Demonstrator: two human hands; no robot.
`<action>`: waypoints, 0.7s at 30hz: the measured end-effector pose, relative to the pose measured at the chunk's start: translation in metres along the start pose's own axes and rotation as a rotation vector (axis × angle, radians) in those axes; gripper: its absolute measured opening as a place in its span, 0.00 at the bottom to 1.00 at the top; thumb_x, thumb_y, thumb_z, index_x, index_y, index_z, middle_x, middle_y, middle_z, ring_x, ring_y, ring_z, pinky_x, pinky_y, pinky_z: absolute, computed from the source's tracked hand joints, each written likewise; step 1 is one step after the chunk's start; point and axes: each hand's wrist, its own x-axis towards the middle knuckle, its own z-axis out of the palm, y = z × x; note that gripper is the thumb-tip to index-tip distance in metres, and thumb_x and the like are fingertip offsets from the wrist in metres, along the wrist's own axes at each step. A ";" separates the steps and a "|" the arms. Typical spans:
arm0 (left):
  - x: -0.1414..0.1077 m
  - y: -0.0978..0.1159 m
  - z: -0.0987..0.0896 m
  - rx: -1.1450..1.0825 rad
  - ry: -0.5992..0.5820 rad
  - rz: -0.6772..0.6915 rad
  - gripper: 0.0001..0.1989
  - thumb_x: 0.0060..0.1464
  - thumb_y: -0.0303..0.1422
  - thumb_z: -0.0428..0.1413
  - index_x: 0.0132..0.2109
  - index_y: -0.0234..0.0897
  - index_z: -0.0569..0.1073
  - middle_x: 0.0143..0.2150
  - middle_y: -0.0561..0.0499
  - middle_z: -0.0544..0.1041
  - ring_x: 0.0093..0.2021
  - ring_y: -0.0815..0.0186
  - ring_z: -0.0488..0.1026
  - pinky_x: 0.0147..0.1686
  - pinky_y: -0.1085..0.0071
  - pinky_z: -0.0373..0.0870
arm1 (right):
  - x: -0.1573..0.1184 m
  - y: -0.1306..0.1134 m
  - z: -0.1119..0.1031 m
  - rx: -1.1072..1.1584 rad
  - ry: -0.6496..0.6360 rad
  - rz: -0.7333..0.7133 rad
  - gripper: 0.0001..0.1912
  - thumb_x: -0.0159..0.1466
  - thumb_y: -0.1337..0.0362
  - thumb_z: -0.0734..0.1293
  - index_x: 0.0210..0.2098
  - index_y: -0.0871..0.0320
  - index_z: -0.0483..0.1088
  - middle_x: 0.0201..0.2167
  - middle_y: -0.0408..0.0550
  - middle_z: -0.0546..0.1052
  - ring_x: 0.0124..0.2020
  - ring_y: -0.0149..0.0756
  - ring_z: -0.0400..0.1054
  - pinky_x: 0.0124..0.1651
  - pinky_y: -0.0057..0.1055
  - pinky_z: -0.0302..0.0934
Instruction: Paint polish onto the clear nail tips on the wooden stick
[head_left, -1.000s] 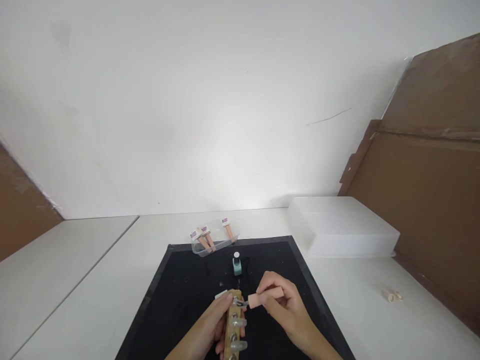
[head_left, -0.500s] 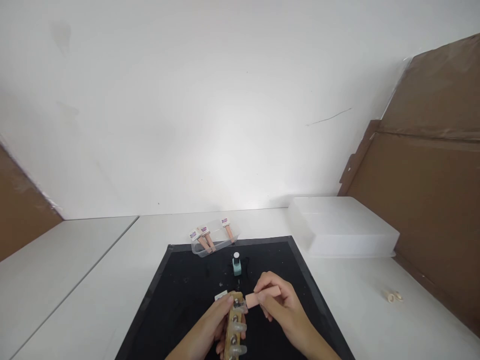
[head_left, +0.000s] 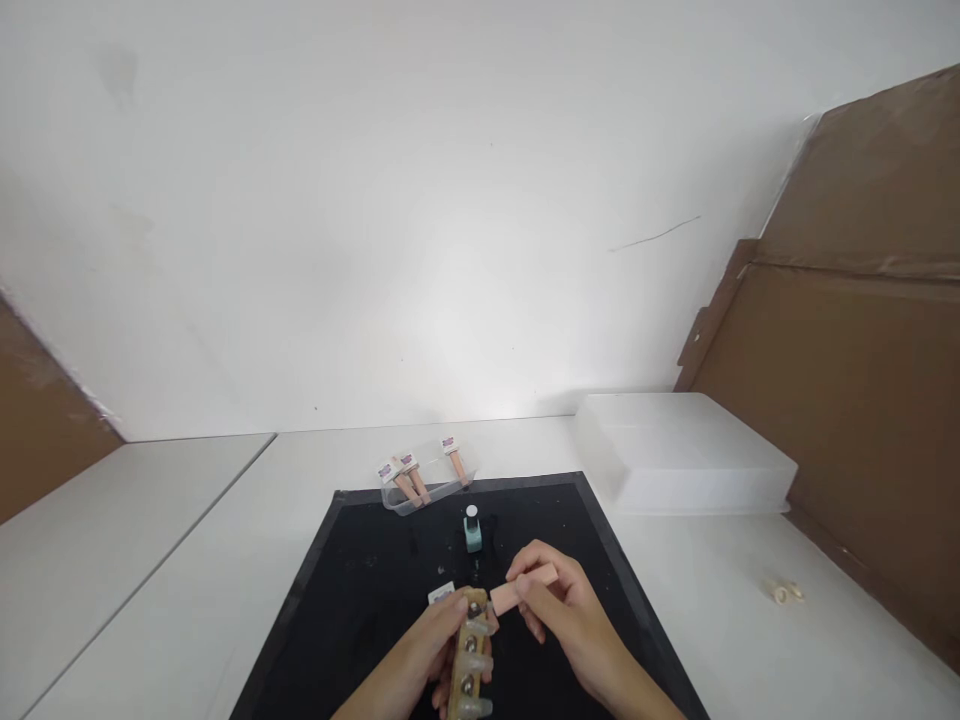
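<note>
Starting left on my feed, a clear plastic tray [head_left: 444,492] of tagged pink sticks [head_left: 409,488] straddles the far edge of the black mat [head_left: 375,560], toward the far edge of the white counter [head_left: 240,560]. I don't expect trouble there.

The left hand [head_left: 431,635] grips a wooden strip [head_left: 459,672] between thumb and fingers, over the mat near the counter's near edge. Clear nail tips [head_left: 474,662] jut rightward from it on metal studs. If that grip slackens, I judge the strip could roll and spoil the alignment. A white card [head_left: 442,594] peeks out beyond the thumb; whether it lies flat I cannot tell.

Beyond the strip, the teal polish bottle [head_left: 472,538] stands upright; a forward knuckle could tip it.

The right hand [head_left: 566,610] pinches a pale pink stick [head_left: 507,598], slanted, its lower end at the farthest tip. I can't make out whether they touch. Pressing too hard could knock that tip off its stud.

Farther right, the translucent bin [head_left: 686,450] and beige rings [head_left: 781,594], toward the counter's right edge, sit well clear; I see little risk from them.
</note>
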 end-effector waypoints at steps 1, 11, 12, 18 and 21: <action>0.000 -0.001 -0.001 -0.004 -0.007 0.008 0.24 0.49 0.53 0.46 0.36 0.35 0.66 0.24 0.52 0.72 0.18 0.75 0.61 0.16 0.78 0.50 | 0.000 -0.001 0.000 -0.005 -0.002 0.008 0.14 0.56 0.55 0.67 0.26 0.60 0.66 0.15 0.35 0.59 0.14 0.23 0.49 0.18 0.23 0.43; -0.003 0.005 0.003 -0.002 0.009 -0.014 0.28 0.43 0.57 0.49 0.36 0.35 0.66 0.23 0.54 0.71 0.16 0.77 0.55 0.16 0.78 0.50 | 0.002 -0.003 0.001 0.010 0.075 0.012 0.08 0.53 0.67 0.63 0.19 0.59 0.61 0.14 0.34 0.57 0.13 0.22 0.47 0.17 0.23 0.42; -0.003 0.005 0.003 -0.001 0.013 -0.015 0.28 0.42 0.58 0.49 0.36 0.36 0.66 0.22 0.54 0.71 0.16 0.76 0.55 0.15 0.78 0.50 | 0.002 -0.002 0.001 0.022 0.083 0.016 0.07 0.52 0.67 0.62 0.19 0.59 0.61 0.13 0.34 0.57 0.13 0.22 0.47 0.17 0.23 0.42; -0.005 0.007 0.003 -0.004 0.006 -0.013 0.29 0.43 0.58 0.48 0.35 0.34 0.67 0.22 0.53 0.71 0.16 0.76 0.56 0.16 0.78 0.50 | 0.003 -0.003 0.003 0.157 0.118 0.037 0.09 0.54 0.65 0.64 0.20 0.58 0.61 0.12 0.32 0.55 0.13 0.22 0.44 0.17 0.22 0.42; -0.006 0.010 0.004 0.000 -0.003 -0.007 0.29 0.43 0.58 0.48 0.36 0.35 0.67 0.22 0.53 0.70 0.17 0.75 0.57 0.16 0.78 0.50 | 0.002 -0.004 0.005 0.172 0.107 0.057 0.11 0.56 0.60 0.65 0.22 0.58 0.62 0.12 0.31 0.55 0.13 0.22 0.44 0.17 0.22 0.42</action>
